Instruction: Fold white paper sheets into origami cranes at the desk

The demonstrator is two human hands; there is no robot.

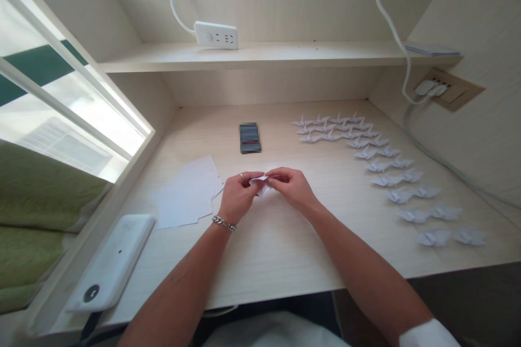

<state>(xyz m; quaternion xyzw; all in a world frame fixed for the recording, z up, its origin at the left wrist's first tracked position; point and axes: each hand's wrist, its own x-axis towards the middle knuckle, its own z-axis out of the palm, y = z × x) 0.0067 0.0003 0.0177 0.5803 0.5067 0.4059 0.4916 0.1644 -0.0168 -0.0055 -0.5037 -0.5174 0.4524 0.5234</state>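
Over the desk [277,260], the left hand [240,198] and right hand [291,190] held a folded white paper [260,185] in a narrow fingertip pinch, lifted off the surface; loose sheets [185,192] and paper cranes [413,215] lay to either side.

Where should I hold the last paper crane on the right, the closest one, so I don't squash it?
Come down from above and gently pinch the paper crane at the middle of its body, one fingertip on each side. It lies low on the desk with its wings spread, so the folded centre is probably sturdiest, while the thin tips could bend.
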